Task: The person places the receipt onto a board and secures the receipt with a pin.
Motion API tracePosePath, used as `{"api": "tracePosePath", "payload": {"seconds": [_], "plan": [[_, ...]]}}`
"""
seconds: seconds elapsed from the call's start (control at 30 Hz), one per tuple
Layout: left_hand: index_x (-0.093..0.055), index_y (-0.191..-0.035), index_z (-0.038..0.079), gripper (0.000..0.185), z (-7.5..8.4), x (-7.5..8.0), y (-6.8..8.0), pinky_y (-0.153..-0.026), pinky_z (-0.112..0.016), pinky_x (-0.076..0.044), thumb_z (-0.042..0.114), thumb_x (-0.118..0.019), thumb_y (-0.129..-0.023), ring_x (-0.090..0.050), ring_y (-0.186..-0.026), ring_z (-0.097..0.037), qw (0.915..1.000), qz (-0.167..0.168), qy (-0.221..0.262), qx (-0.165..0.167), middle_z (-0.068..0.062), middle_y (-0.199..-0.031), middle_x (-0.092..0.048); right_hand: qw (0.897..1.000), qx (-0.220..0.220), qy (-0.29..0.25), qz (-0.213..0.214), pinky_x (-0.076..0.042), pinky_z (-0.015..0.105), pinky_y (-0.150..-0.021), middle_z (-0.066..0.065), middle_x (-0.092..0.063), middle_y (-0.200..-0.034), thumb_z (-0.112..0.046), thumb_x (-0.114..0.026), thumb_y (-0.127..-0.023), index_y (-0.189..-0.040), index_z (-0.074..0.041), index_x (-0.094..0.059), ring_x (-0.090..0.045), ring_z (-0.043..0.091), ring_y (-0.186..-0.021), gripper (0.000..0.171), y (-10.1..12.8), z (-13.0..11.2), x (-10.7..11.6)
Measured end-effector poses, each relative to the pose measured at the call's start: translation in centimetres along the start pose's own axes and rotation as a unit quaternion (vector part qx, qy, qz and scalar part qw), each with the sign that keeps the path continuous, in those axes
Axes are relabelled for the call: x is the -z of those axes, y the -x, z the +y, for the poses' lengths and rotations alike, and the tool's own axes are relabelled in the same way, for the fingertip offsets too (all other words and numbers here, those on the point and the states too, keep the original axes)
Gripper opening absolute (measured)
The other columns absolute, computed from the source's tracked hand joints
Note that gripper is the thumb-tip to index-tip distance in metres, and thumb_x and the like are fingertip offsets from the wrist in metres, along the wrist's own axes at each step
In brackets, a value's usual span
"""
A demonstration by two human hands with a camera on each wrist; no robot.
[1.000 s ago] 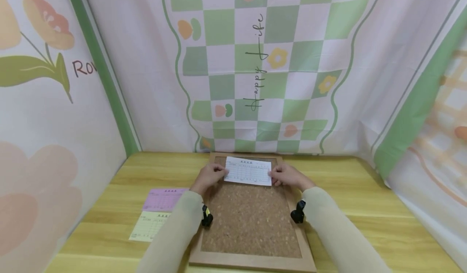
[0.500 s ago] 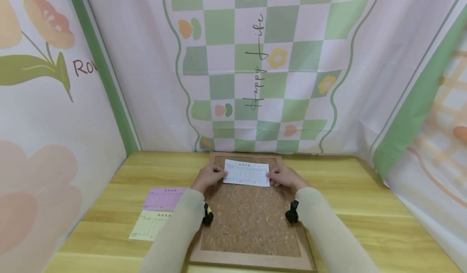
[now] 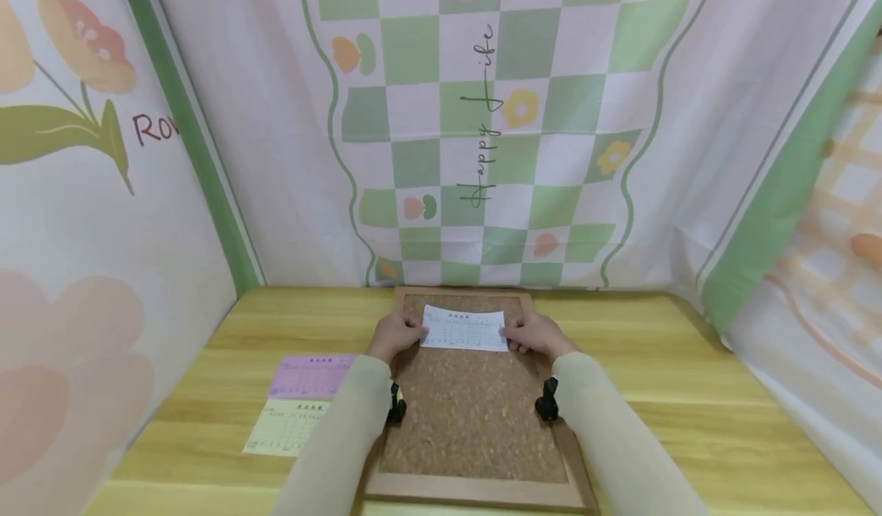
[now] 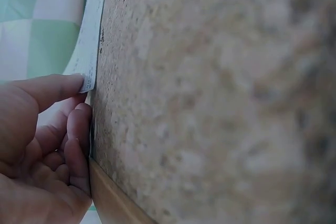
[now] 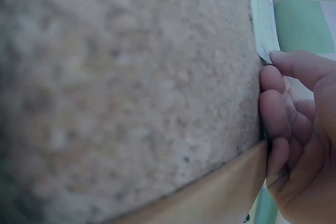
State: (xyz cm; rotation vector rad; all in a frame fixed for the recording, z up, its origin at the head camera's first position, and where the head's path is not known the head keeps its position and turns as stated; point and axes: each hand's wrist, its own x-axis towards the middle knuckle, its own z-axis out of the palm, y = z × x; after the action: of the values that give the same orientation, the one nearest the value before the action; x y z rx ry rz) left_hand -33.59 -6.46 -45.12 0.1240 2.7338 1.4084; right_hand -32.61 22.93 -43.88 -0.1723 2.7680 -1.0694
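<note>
Printed cloth backdrop [image 3: 482, 125] behind and on both sides: green-and-white checks, flowers, script lettering. Yellow wooden table [image 3: 689, 393] below it. Cork board [image 3: 475, 416] in a wooden frame lying flat mid-table, far edge close to the backdrop. Cream sleeves [image 3: 620, 439] reaching in from the near edge over the board, a small black camera strapped at each wrist.

White slip [image 3: 463, 328], printed with a table grid, held across the far part of the cork board, long side running left-right, just short of the frame's top edge. Left hand [image 3: 394, 338] pinching the slip's left end, thumb on top, other fingers curled beside the cork at the frame's left side; left wrist view: thumb [image 4: 47, 90] on the slip's corner [image 4: 86, 80], curled fingers against the board edge. Right hand [image 3: 536, 335] pinching the slip's right end likewise; right wrist view: thumb [image 5: 302, 66] on the paper corner [image 5: 265, 51], fingers folded against the cork and frame. Cannot tell whether the slip lies flat on the cork or sits slightly above it.

Pink slip [image 3: 310, 375] flat on the table left of the board. Pale yellow slip [image 3: 285, 426] just nearer than the pink one, partly hidden by the left sleeve.
</note>
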Motion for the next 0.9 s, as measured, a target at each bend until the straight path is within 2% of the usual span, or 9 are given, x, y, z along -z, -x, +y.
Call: {"api": "tracePosePath", "payload": {"seconds": [0.23,0.4,0.57,0.9], "plan": [[-0.064,-0.074,0.009,0.020,0.7,0.1,0.5,-0.060,-0.028,-0.040,0.016,-0.075,-0.090,-0.050,-0.067,-0.015,0.9998,0.010,-0.013,0.012,-0.001,-0.074,-0.059,1.000,-0.012,0.012,0.008,-0.043,0.029,-0.059,0.001,-0.061,-0.066,-0.027,-0.062,-0.100,-0.070,-0.009,-0.063,-0.053,0.015,-0.061,0.035,-0.1,-0.1,0.0],[-0.066,-0.075,0.008,0.019,1.1,0.2,0.7,-0.062,-0.027,-0.041,0.017,-0.075,-0.090,-0.050,-0.068,-0.014,0.9989,0.009,-0.047,0.001,-0.001,-0.077,-0.061,1.000,-0.012,0.015,0.004,-0.043,0.028,-0.059,0.001,-0.060,-0.065,-0.027,-0.063,-0.099,-0.068,-0.009,-0.062,-0.052,0.014,-0.059,0.036,-0.3,0.0,0.0],[-0.062,-0.070,0.011,0.025,1.1,0.1,0.5,-0.062,-0.026,-0.038,0.018,-0.075,-0.090,-0.047,-0.066,-0.012,0.9969,0.015,-0.076,-0.013,0.002,-0.072,-0.057,1.000,-0.015,0.017,0.004,-0.043,0.028,-0.058,0.001,-0.060,-0.064,-0.026,-0.064,-0.099,-0.067,-0.010,-0.062,-0.052,0.014,-0.058,0.036,-0.5,0.2,0.0],[-0.056,-0.064,0.013,0.032,0.5,-0.3,-0.2,-0.060,-0.027,-0.037,0.017,-0.075,-0.088,-0.045,-0.061,-0.012,0.9960,0.021,-0.086,-0.016,0.003,-0.064,-0.050,1.000,-0.012,0.023,0.011,-0.041,0.028,-0.055,0.000,-0.056,-0.059,-0.026,-0.066,-0.095,-0.063,-0.009,-0.061,-0.049,0.014,-0.055,0.037,-0.4,0.1,-0.2]]}}
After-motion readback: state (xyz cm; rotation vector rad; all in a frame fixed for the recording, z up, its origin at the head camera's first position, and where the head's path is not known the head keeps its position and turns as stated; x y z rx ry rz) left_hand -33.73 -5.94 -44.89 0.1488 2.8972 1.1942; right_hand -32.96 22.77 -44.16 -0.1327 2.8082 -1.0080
